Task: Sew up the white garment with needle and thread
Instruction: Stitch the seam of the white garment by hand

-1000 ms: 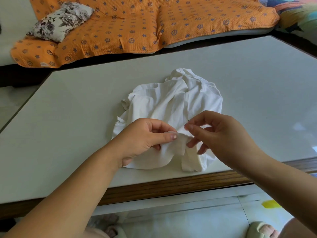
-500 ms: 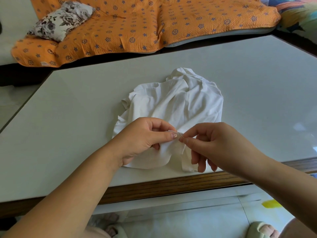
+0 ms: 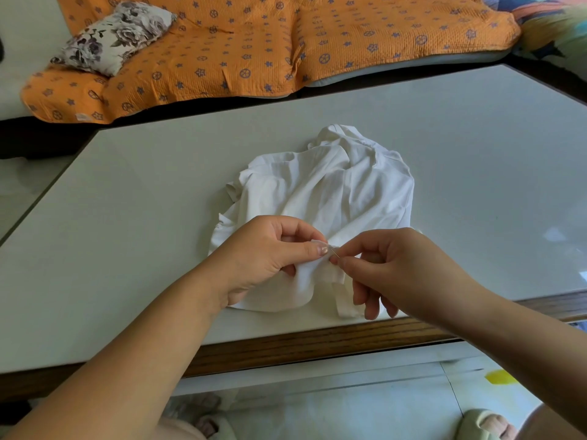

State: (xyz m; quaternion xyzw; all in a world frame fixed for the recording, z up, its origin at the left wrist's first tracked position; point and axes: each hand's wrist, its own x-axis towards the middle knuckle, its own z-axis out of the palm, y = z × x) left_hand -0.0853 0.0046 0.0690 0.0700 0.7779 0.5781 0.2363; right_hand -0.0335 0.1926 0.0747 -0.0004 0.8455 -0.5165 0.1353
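**Needle pinched right at the fold, white garment heaped on the table**

Closest in, at the bottom edge, a pale green slipper [image 3: 486, 423] with toes showing can be made out on the light tiled floor [image 3: 349, 408]. A small yellow patch [image 3: 502, 376] is seen on the tiles above it. Next up, the brown wooden front of the pale grey table [image 3: 127, 249] is crossed by both bare forearms.

The left hand [image 3: 270, 252] is clenched on a fold of the crumpled white fabric garment [image 3: 327, 192] — the fold is pinched between thumb and curled fingers and lifted a little off the table top. The right hand [image 3: 397, 268] is brought almost tip to tip with it. A thin metal needle [image 3: 335, 253] is gripped between its thumb and forefinger, right at the held fold, and the other three fingers are left hanging loosely over the near hem. Whether the needle tip is in the cloth can't be told, and the thread is too fine to be picked out.

The garment itself is heaped in the middle of the table, towards the near side, with its near hem lying just short of the wooden front.

Further back, beyond the table — an orange quilted cover with blue star and wheel prints [image 3: 254, 42] is spread over a sofa. A grey-and-white floral cushion [image 3: 117, 36] is laid on its left end.
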